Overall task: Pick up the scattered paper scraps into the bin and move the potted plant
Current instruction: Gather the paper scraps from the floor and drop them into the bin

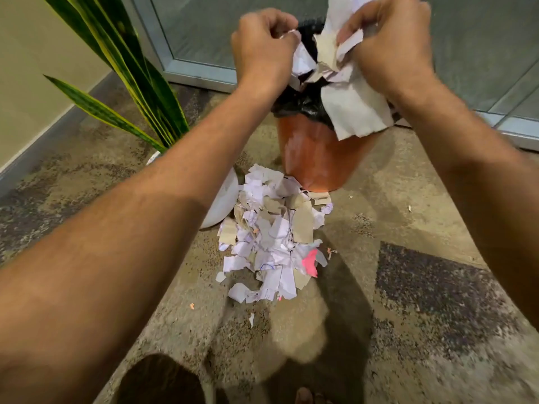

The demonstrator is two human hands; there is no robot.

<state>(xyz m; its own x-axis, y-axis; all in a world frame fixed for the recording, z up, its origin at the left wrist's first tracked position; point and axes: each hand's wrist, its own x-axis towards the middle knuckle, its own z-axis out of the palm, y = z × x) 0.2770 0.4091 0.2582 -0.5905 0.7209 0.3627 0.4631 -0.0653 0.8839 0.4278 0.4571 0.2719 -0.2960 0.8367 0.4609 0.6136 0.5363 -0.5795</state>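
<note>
An orange bin (pixel 315 158) with a black liner (pixel 294 104) stands on the floor ahead. Above its mouth my left hand (pixel 262 51) and my right hand (pixel 390 45) each grip a bunch of white and tan paper scraps (pixel 355 109), which hang over the rim. A pile of scattered paper scraps (pixel 274 240), with one pink piece, lies on the floor in front of the bin. The potted plant, with long green leaves (pixel 137 80) in a white pot (pixel 224 199), sits left of the bin, partly hidden behind my left forearm.
A glass door with a metal frame (pixel 198 68) runs behind the bin. A wall with a skirting board (pixel 38 132) lies to the left. A few tiny scraps (pixel 251 319) dot the patterned carpet. My knee (pixel 160 380) and foot show at the bottom.
</note>
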